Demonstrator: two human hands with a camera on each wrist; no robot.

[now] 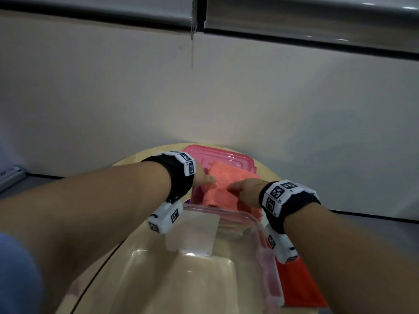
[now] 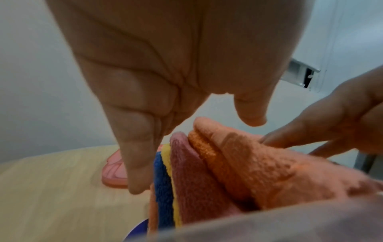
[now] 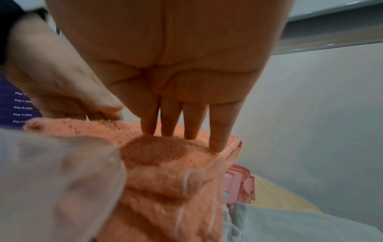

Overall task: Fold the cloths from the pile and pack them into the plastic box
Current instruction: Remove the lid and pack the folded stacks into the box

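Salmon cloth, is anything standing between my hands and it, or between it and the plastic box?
Nothing visible does. The right hand presses on the salmon cloth, the left hand touches its edge, and it already lies on the folded cloths in the plastic box.

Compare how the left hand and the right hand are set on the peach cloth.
The right hand lays four straight fingers flat on top of the peach cloth; the left hand points its fingers down at the cloth's side, beside the stacked edges. Both are straight-fingered, gripping nothing.
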